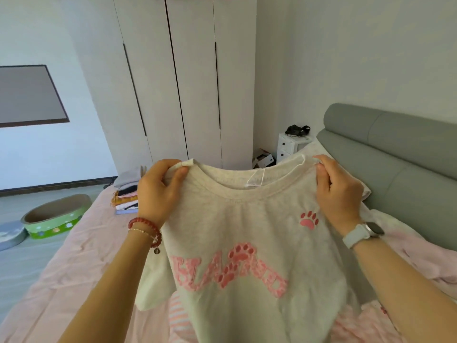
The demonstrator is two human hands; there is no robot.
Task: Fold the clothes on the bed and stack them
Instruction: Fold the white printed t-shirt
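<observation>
A pale T-shirt (247,233) with pink lettering hangs spread between both hands above the pink bed (74,248). The left hand (158,191) pinches one shoulder and the right hand (338,191) pinches the other. Just beyond the left hand, a stack of folded clothes (127,191) sits on the bed. Under the shirt lie striped pink clothes (178,315).

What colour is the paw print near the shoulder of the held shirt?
Pink, on the pale grey shirt; the paw print shows clearly in the head view.
</observation>
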